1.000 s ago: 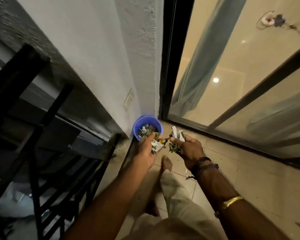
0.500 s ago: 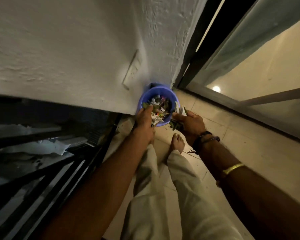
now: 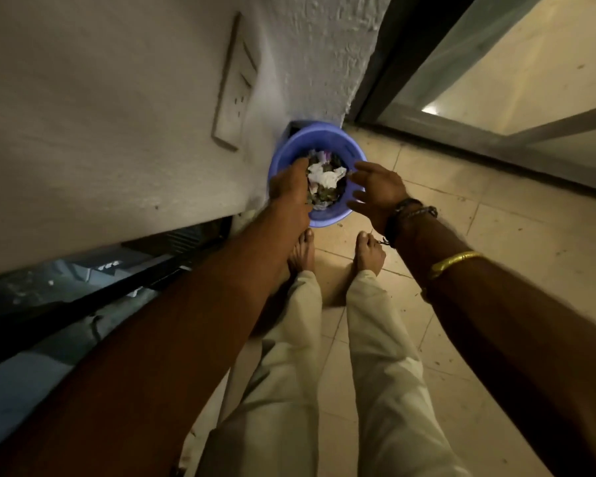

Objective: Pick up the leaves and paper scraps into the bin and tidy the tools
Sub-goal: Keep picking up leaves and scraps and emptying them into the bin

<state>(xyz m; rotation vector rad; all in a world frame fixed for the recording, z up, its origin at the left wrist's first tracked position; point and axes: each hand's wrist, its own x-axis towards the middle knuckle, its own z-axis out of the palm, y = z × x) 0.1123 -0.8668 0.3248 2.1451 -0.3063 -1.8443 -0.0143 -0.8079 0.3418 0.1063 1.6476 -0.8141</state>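
The blue bin [image 3: 353,153], full of leaves and paper scraps [image 3: 326,177], stands on the floor [image 3: 496,235] at the wall [image 3: 117,132] corner, 12 o'clock from bare feet [image 3: 369,251]. The left hand [image 3: 289,187] hides its 9 o'clock rim, grip unclear; the right hand [image 3: 379,189] at 3 o'clock has its grip wide and empty. A glass door [image 3: 496,80] stands at 2 o'clock.

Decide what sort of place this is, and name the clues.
Probably a home balcony or landing: tiled floor, glass sliding door, wall socket and a bin in the corner.
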